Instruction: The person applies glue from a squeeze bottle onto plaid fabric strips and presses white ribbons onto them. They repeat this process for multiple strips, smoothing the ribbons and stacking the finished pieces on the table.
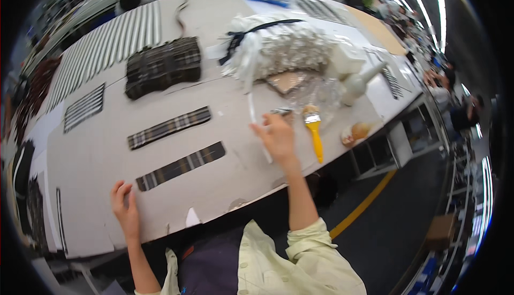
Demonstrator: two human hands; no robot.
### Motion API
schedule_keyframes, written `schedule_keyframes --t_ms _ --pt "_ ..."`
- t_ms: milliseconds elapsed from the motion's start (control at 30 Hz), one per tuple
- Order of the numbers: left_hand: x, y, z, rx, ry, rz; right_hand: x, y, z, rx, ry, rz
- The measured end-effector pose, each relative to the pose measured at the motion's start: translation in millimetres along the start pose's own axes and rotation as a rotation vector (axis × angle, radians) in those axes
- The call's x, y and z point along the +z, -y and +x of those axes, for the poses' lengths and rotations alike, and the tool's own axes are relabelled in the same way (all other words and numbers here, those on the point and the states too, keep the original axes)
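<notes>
My right hand (278,139) is over the table with its fingers closed round a narrow white strip (251,108), which runs from beside a bundle of white strips (289,49) down past the hand. Two dark plaid fabric strips, the upper (170,127) and the lower (181,165), lie flat and apart, slanting across the table. My left hand (126,208) is near the lower strip's left end, fingers loosely bent and apart, holding nothing. To the right of my right hand lies a yellow-handled brush (314,132).
A stack of plaid pieces (163,66) lies farther back on the table (96,188). Grey-white strips (107,46) are spread at the far left. A white bottle (360,86) and a small round container (356,132) stand near the right edge. Other people are in the background.
</notes>
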State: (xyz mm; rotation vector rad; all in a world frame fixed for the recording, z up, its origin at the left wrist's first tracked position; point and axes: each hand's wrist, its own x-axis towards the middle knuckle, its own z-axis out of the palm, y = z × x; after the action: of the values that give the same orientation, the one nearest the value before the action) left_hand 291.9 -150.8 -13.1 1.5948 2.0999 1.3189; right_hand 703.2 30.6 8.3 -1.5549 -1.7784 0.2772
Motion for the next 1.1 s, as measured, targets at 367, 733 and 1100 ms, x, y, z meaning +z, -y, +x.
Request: schedule_keyframes --t_ms 367,733,1100 --pt "37.8 -91.8 13.6 0.069 0.141 -0.331 -1.4 34.2 -9.6 -0.063 -0.036 0.092" --pt "149.0 -170.0 9.0 -0.079 0.595 -0.705 40.1 17.1 -12.8 -0.069 -0.048 -0.269" --pt "159.5 -181.5 9.7 -0.252 0.589 -0.774 -9.7 56.7 -34.6 -0.088 -0.08 0.251"
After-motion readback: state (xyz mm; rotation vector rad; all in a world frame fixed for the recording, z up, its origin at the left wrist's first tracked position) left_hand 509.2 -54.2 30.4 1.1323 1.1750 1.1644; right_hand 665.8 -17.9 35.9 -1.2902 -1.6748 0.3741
